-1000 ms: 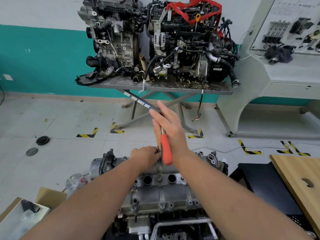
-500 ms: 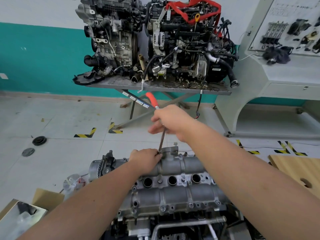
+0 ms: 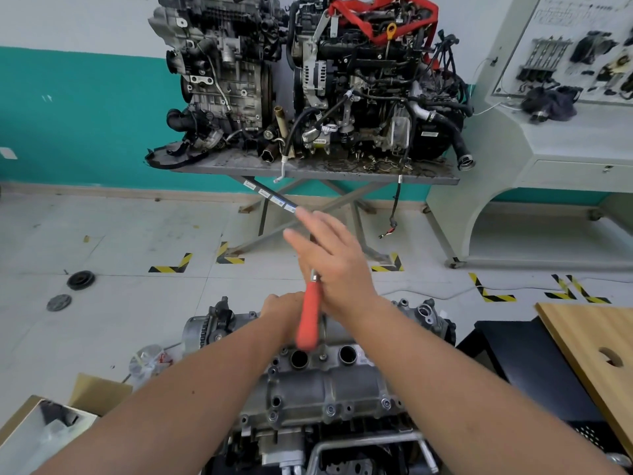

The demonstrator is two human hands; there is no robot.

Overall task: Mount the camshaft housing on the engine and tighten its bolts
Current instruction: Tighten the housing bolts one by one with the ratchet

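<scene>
The right hand [image 3: 337, 265] sits just above the middle of the view with its fingers spread and blurred, not wrapped around anything; its palm rests against the upper end of a red-handled tool [image 3: 309, 318]. The tool's red grip slants down towards 6 o'clock, its lower end over the top of the camshaft housing [image 3: 322, 385]. The left hand [image 3: 282, 311] lies at about 9 o'clock from the red grip, curled down onto the far edge of the housing; whether it pinches a bolt or the tool's working end I cannot tell, since the grip and the right hand cover its fingertips.

The camshaft housing is seated on top of the engine [image 3: 308, 440] in the lower middle of the view, directly beneath both forearms. Its grey casting shows round plug wells and bolt heads along the near flange.

Out from there, at 7 o'clock, an open cardboard box [image 3: 51, 426] stands on the floor [image 3: 102, 234], and a wooden board [image 3: 596, 351] lies at 4 o'clock. At 9 o'clock two dark discs [image 3: 80, 280] rest on the tiles. At 12 o'clock a metal bench [image 3: 308, 171] on crossed legs carries two more engines [image 3: 308, 80], the right one draped with a red strap [image 3: 383, 18]. At 2 o'clock stands a pale display console [image 3: 548, 149].
</scene>
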